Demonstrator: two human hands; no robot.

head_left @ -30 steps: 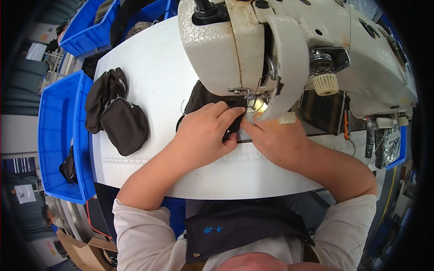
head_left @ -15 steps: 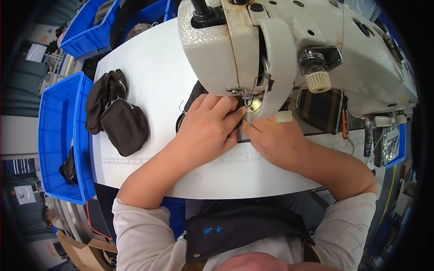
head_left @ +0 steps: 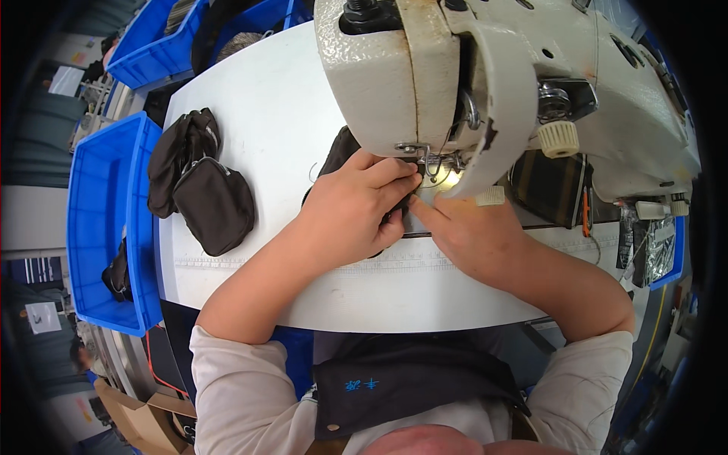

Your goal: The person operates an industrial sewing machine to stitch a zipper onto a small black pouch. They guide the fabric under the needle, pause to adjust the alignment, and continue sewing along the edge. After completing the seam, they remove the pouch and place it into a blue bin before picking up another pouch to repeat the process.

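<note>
A dark brown fabric pouch [head_left: 339, 154] lies under the head of a white sewing machine [head_left: 379, 91], most of it hidden by my left hand. My left hand [head_left: 353, 205] grips the pouch, thumb below and fingers bent over the cloth close to the presser foot [head_left: 432, 163]. Just right of it, my right hand [head_left: 481, 235] is closed, its thumb and forefinger tips at the pouch's edge; its other fingers are tucked under the machine head. Two more dark brown pouches, one in front [head_left: 216, 205] and one behind [head_left: 171, 171], rest to the left on the white table.
A blue bin [head_left: 106, 227] holding a dark piece stands off the table's left edge, with another blue bin [head_left: 155, 49] farther back. Right of the needle are a dark striped panel [head_left: 547, 186] and orange-handled snips [head_left: 586, 211]. A ruler strip [head_left: 220, 262] runs along the white table [head_left: 364, 299].
The view has shifted slightly, so the machine sits farther right in it. My left fingers have drawn closer together on the pouch, and less of its zipper shows. Both hands stay by the needle.
</note>
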